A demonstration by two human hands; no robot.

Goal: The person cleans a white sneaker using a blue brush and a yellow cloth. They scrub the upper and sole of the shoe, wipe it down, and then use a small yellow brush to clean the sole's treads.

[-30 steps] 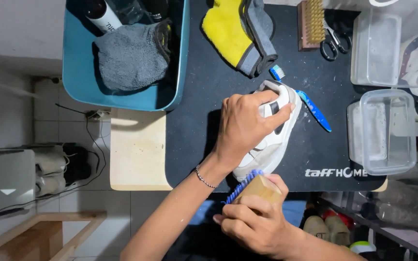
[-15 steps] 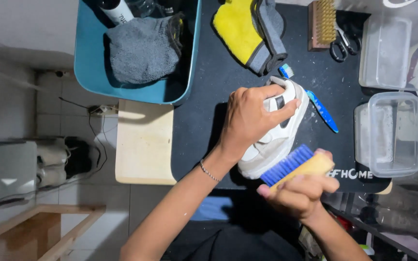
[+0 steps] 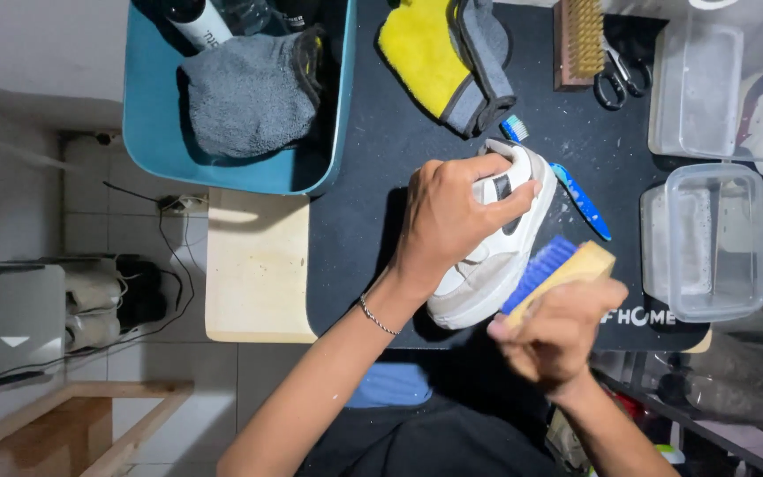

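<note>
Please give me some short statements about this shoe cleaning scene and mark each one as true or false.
1. The left hand holds the white shoe. True.
2. The right hand holds scissors. False: it holds a wooden brush with blue bristles; the scissors lie on the black mat.
3. A grey cloth lies in the blue tub. True.
4. The blue toothbrush lies inside a clear plastic box. False: it lies on the mat beside the shoe.

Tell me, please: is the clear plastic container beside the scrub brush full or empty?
Nearly empty. Through the clear plastic container only a thin whitish film shows on the bottom; whether it is liquid or residue, cannot tell.
</note>
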